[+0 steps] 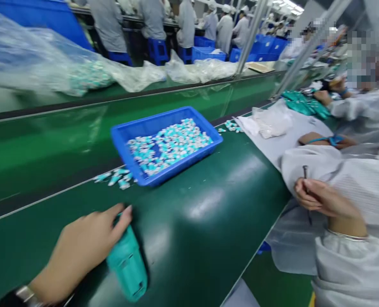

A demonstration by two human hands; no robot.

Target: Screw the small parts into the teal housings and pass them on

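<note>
My left hand (90,238) reaches in from the lower left, with thumb and fingers closed around the top end of a teal plastic casing (128,268). The casing lies on the dark green work surface (189,238), its slots and holes facing up. At the right, my right hand (323,196) is raised off the surface and pinches a slim dark rod (305,171) with a wider top end. Beyond my left hand stands a blue plastic tray (164,177) holding many small teal-and-white parts (176,143).
Loose teal-and-white parts (116,175) lie beside the tray. A green ledge (90,128) runs behind it, with clear plastic bags (189,70) on top. To the right, a co-worker's sleeve (365,102) and a white sheet (269,140) border the surface, with teal pieces (304,103) beyond.
</note>
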